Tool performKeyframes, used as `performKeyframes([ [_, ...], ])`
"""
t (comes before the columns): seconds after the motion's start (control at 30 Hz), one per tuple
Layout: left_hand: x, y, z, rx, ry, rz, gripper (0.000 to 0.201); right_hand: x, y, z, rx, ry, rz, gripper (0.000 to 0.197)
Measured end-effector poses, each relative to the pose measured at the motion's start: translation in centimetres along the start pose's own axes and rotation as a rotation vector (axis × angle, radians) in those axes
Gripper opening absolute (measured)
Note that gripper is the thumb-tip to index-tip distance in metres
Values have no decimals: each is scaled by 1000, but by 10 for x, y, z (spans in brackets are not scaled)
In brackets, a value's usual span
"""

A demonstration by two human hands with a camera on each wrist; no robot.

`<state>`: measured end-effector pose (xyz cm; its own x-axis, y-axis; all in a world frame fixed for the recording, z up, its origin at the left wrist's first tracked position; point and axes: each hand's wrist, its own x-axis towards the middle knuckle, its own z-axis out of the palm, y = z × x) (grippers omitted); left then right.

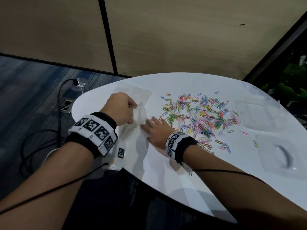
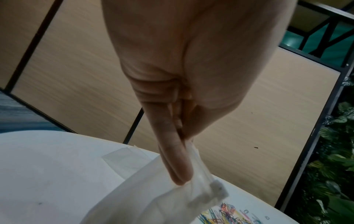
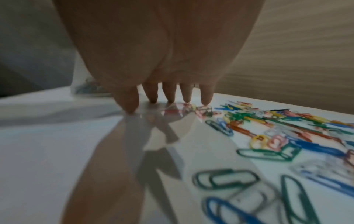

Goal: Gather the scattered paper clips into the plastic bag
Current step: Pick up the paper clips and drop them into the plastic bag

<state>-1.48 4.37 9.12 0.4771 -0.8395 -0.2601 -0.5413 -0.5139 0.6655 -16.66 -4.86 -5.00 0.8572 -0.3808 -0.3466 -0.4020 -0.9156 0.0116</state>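
Several coloured paper clips [image 1: 199, 115] lie scattered across the middle of the white table [image 1: 174, 176]. My left hand [image 1: 132, 110] is raised over the table's left part and pinches the top edge of a clear plastic bag [image 1: 140, 116]. In the left wrist view the thumb [image 2: 172, 159] presses the bag's [image 2: 149, 197] rim against the fingers. My right hand [image 1: 149, 124] lies low with straight fingers [image 3: 188, 94] touching the table and the bag's lower edge, just left of the paper clips [image 3: 268, 124].
A flat clear bag [image 1: 134, 91] lies behind my left hand. More clear bags lie at the right [image 1: 255, 113], one holding a dark curved item [image 1: 284, 156]. The table edge runs close on the left, with black cables [image 1: 58, 103] on the floor.
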Motion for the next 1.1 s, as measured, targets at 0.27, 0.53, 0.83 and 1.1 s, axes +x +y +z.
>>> performKeyframes([
  [0.27, 5, 7, 14, 11, -54, 2, 34, -37, 45, 20, 37, -70, 213, 66],
  [0.53, -1, 22, 30, 30, -122, 50, 30, -44, 67, 2, 101, 73, 226, 18],
  [0.83, 0, 36, 43, 3, -165, 71, 26, -73, 96, -48, 1263, 473, 639, 14],
  [1.1, -1, 46, 50, -89, -139, 80, 26, -94, 58, -102, 2122, 396, 305, 23],
])
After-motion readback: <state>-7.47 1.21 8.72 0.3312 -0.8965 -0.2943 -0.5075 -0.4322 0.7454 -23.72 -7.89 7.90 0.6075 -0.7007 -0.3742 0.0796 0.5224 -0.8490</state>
